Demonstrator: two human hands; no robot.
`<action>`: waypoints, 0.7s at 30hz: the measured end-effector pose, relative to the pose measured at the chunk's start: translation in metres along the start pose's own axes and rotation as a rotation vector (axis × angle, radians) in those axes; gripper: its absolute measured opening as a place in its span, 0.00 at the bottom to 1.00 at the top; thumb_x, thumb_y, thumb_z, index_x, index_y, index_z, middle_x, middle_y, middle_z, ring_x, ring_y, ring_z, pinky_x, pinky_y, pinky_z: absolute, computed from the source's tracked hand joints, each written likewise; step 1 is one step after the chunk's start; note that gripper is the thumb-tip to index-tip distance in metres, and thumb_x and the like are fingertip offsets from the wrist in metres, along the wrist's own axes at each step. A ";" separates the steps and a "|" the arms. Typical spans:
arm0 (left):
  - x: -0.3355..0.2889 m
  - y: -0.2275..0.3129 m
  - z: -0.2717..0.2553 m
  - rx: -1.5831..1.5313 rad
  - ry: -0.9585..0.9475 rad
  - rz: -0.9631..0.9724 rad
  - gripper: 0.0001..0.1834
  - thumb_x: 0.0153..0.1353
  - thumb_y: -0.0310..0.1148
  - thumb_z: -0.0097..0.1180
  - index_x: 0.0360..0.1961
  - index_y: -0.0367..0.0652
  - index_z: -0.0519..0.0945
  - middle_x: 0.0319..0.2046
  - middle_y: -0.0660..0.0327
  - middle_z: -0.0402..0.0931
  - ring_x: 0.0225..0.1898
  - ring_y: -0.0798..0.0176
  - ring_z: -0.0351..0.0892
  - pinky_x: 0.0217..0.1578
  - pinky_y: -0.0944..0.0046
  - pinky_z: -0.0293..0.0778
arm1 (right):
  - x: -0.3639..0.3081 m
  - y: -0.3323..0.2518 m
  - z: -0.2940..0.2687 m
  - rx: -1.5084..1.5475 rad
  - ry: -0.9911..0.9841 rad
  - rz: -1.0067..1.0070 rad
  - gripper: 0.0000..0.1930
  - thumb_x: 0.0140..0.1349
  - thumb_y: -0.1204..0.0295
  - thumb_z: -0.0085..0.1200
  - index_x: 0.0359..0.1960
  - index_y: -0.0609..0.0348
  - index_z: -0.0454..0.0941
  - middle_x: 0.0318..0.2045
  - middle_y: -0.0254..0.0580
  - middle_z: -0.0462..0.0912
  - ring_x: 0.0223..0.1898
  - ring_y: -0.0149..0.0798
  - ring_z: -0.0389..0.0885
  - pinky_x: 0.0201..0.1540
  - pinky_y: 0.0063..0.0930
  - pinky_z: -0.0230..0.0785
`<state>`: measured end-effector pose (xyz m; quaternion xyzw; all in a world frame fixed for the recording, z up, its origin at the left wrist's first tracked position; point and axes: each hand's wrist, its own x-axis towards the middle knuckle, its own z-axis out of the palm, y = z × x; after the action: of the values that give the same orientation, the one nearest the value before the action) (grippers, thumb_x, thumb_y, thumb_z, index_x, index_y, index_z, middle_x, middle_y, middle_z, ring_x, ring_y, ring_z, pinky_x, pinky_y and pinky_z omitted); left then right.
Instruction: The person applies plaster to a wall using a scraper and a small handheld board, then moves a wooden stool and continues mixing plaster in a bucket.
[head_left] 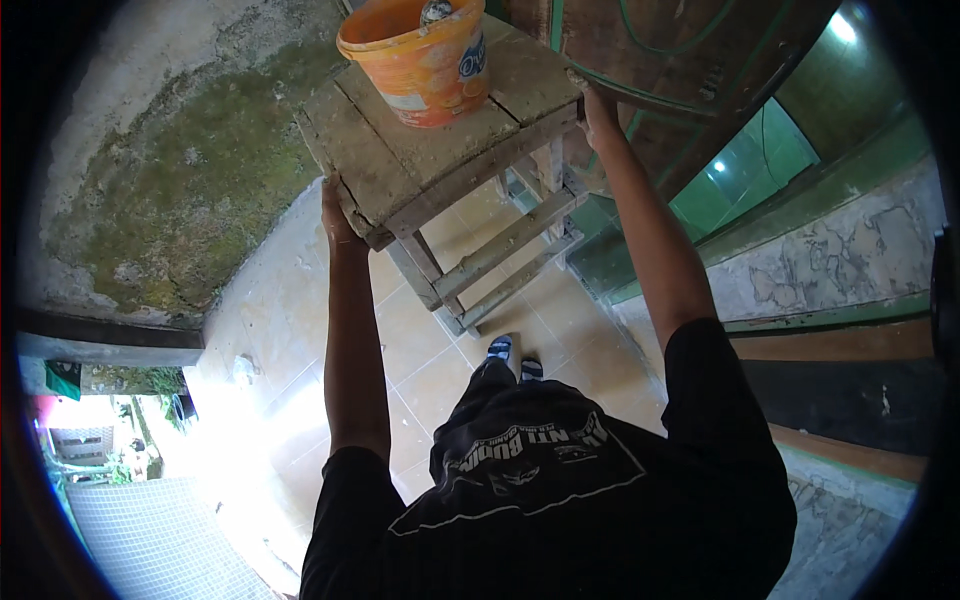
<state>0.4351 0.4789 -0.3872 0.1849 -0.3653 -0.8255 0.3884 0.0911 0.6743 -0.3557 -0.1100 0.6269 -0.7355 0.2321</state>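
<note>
Both hands are up on the wooden stool [440, 140], one at each side. The left hand [338, 215] is clamped on the near-left corner of the seat, fingers wrapped over the edge. The right hand [597, 112] grips the right edge of the seat, close to the green door frame [700, 215] just beyond. On the seat stands an orange bucket [420, 60], set toward the far side, its base well inside the plank edges. The stool's legs and crossbars [505, 255] hang over the tiled floor [430, 340], with bare tiles showing between them and the person's feet [512, 355]. To the left, a mossy wall [170, 190] runs close by the left corner of the seat.
</note>
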 end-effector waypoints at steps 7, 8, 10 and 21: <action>-0.009 -0.005 -0.005 0.049 0.047 0.064 0.32 0.58 0.48 0.47 0.58 0.37 0.61 0.53 0.50 0.67 0.51 0.51 0.71 0.52 0.52 0.68 | 0.004 0.015 -0.009 -0.005 0.124 -0.148 0.25 0.50 0.61 0.60 0.49 0.54 0.70 0.37 0.33 0.74 0.33 0.31 0.72 0.30 0.28 0.64; -0.013 -0.005 0.000 0.046 0.075 0.072 0.32 0.58 0.47 0.48 0.58 0.37 0.61 0.53 0.50 0.68 0.51 0.51 0.71 0.52 0.52 0.68 | -0.007 0.004 -0.006 0.052 0.077 -0.095 0.26 0.49 0.63 0.61 0.51 0.55 0.70 0.44 0.37 0.73 0.41 0.35 0.71 0.38 0.30 0.64; -0.019 -0.004 0.006 0.037 0.064 0.072 0.32 0.58 0.48 0.49 0.56 0.35 0.63 0.50 0.50 0.69 0.48 0.53 0.73 0.49 0.54 0.70 | -0.016 0.000 -0.007 0.110 0.044 -0.042 0.27 0.49 0.66 0.61 0.53 0.55 0.71 0.52 0.41 0.72 0.49 0.39 0.70 0.45 0.33 0.65; -0.039 -0.001 0.020 0.032 0.104 0.038 0.33 0.57 0.50 0.50 0.54 0.32 0.64 0.48 0.50 0.71 0.45 0.53 0.74 0.46 0.55 0.72 | -0.021 -0.001 -0.022 0.085 -0.020 0.004 0.21 0.52 0.65 0.60 0.47 0.58 0.72 0.39 0.40 0.77 0.37 0.35 0.76 0.37 0.33 0.69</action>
<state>0.4472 0.5188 -0.3737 0.2270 -0.3612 -0.8013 0.4196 0.0988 0.7035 -0.3561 -0.1062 0.5928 -0.7600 0.2444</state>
